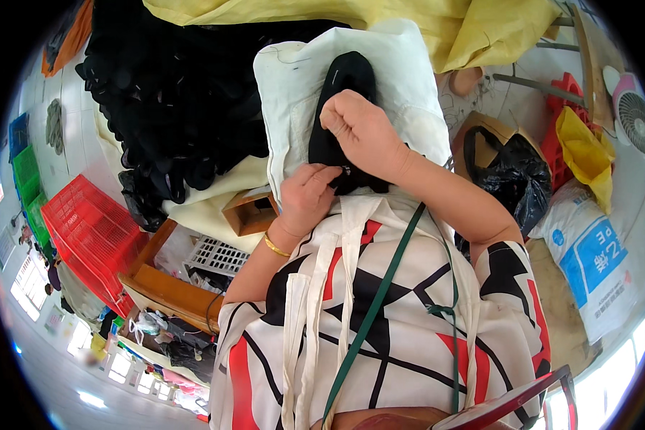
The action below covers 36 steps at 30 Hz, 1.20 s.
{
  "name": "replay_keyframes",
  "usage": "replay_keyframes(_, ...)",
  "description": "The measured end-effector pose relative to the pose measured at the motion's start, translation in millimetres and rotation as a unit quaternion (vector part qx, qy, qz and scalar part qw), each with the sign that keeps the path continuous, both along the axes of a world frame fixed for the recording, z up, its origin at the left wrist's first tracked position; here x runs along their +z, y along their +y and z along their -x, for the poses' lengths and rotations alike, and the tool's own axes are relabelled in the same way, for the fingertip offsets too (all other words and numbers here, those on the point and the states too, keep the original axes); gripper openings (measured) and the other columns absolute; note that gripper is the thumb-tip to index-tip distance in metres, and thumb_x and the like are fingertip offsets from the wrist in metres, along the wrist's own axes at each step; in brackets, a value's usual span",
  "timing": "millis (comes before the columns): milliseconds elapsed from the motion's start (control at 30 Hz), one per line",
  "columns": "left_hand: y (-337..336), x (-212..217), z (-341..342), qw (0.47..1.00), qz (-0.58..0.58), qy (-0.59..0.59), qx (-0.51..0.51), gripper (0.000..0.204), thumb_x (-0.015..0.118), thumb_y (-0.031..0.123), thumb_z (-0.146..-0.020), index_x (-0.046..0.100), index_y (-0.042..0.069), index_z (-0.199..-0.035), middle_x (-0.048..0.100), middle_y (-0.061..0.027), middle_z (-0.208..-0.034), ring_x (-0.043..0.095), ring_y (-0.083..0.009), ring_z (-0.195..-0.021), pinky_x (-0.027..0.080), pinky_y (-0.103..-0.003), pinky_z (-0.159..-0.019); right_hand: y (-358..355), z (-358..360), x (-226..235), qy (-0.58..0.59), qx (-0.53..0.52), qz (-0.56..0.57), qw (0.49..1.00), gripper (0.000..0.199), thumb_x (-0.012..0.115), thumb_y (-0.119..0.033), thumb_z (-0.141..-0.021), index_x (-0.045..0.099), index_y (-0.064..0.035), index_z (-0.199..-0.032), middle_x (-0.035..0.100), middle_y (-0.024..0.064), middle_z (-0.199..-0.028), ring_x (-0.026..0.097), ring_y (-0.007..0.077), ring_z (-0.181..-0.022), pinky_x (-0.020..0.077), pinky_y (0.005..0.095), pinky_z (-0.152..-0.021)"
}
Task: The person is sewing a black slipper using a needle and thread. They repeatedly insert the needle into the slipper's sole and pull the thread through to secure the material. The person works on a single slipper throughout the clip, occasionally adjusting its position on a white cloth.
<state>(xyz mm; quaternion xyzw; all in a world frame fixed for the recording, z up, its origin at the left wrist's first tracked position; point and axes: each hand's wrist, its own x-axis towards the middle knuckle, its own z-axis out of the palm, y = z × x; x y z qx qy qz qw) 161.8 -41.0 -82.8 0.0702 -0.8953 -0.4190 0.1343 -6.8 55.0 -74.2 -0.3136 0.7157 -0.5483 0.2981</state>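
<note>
A long black cloth piece, shaped like a shoe point(345, 73), lies on a white cloth pad point(287, 93) in front of my body. Its rounded end points away from me. My left hand point(308, 193) pinches the near left edge of the black piece, where a small pale spot shows. Raised over the middle of the piece, my right hand point(365, 132) has its fingers curled together in a pinch. Whatever is between those fingers is too small to make out. My right hand and wrist hide part of the black piece.
A large heap of black pieces point(172, 93) lies to the left of the pad. Red crates point(93, 233) and a wooden drawer point(172, 287) stand at the left. Yellow cloth point(380, 13) spans the far side. Rightward are a black plastic bag point(516, 172), a white sack point(588, 251) and a fan point(636, 118).
</note>
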Motion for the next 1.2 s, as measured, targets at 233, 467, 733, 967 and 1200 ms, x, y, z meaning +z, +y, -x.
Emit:
replay_keyframes(233, -2, 14, 6, 0.997, -0.054, -0.060, 0.020, 0.025, 0.078, -0.002, -0.076, 0.070, 0.004, -0.099, 0.066, -0.0113, -0.086, 0.065, -0.0281, -0.072, 0.053, -0.035, -0.060, 10, 48, 53, -0.391, 0.044, 0.014, 0.919, 0.026, 0.046, -0.029, -0.108, 0.053, -0.0060, -0.100, 0.062, 0.0063, -0.068, 0.062, 0.0136, -0.053, 0.0493, 0.0254, -0.048)
replay_keyframes(467, -5, 10, 3, 0.995, -0.075, -0.063, 0.008, 0.027, 0.078, -0.003, -0.075, 0.071, 0.004, -0.099, 0.066, -0.0110, -0.085, 0.064, -0.0278, -0.070, 0.052, -0.035, -0.059, 18, 110, 114, -0.253, -0.241, 0.402, 0.846, 0.019, 0.045, -0.027, -0.109, 0.053, -0.0107, -0.103, 0.030, -0.0075, -0.063, 0.033, 0.0070, -0.055, 0.0507, 0.0423, -0.095)
replay_keyframes(733, -11, 19, 7, 0.993, -0.078, -0.088, 0.002, 0.024, 0.077, -0.002, -0.076, 0.070, 0.004, -0.098, 0.065, -0.0106, -0.084, 0.064, -0.0287, -0.069, 0.051, -0.035, -0.059, 40, 58, 42, 0.154, 0.189, 0.033, 0.969, 0.022, 0.056, 0.008, -0.090, 0.062, -0.0023, -0.108, 0.060, 0.0107, -0.097, 0.061, 0.0272, -0.094, 0.0514, 0.0386, -0.085)
replay_keyframes(967, -19, 23, 13, 0.992, -0.074, -0.096, -0.013, 0.023, 0.077, 0.000, -0.077, 0.070, 0.004, -0.098, 0.064, -0.0106, -0.084, 0.063, -0.0292, -0.070, 0.051, -0.036, -0.060, 34, 28, 14, 0.415, 0.324, -0.012, 0.850, 0.009, 0.063, -0.016, -0.075, 0.062, -0.0092, -0.082, 0.054, 0.0033, -0.081, 0.057, 0.0214, -0.085, 0.0476, 0.0321, -0.076)
replay_keyframes(1200, -20, 28, 18, 0.983, -0.104, -0.148, -0.012, 0.018, 0.076, 0.004, -0.080, 0.070, 0.002, -0.097, 0.063, -0.0115, -0.081, 0.061, -0.0296, -0.068, 0.050, -0.035, -0.060, 26, 30, 10, 0.509, 0.254, -0.011, 0.822, 0.006, 0.064, -0.016, -0.074, 0.060, -0.0112, -0.074, 0.052, 0.0012, -0.075, 0.056, 0.0183, -0.077, 0.0443, 0.0313, -0.067)
